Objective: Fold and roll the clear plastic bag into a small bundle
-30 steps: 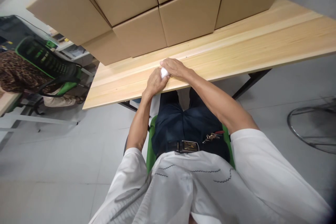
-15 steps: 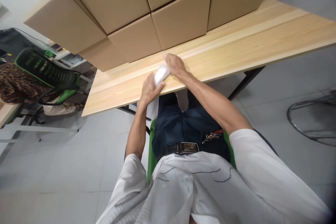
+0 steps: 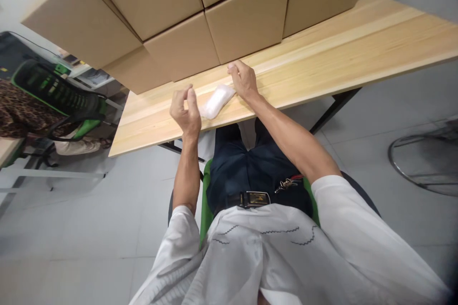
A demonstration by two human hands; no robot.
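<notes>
A small white package in shiny clear wrap [image 3: 217,100] lies on the wooden table near its front edge, with thin corners spreading to both sides. Just left of it, my left hand [image 3: 185,112] is raised with bent fingers, the thumb tip close to the index fingertip. My right hand [image 3: 245,80] is curled up at the package's upper right corner, its fingers folded inward. Whether either hand pinches anything thin is hidden from me.
Large cardboard boxes [image 3: 179,52] are stacked along the back of the wooden table [image 3: 343,57]. A black and green office chair [image 3: 46,90] stands at left, beside a person in leopard print [image 3: 17,109]. A metal-framed stool [image 3: 422,167] is on the floor at right.
Both hands have come off the package. My left hand moved left and up with its fingers curling; my right hand drew slightly up and right and curled. The package stayed on the table.
</notes>
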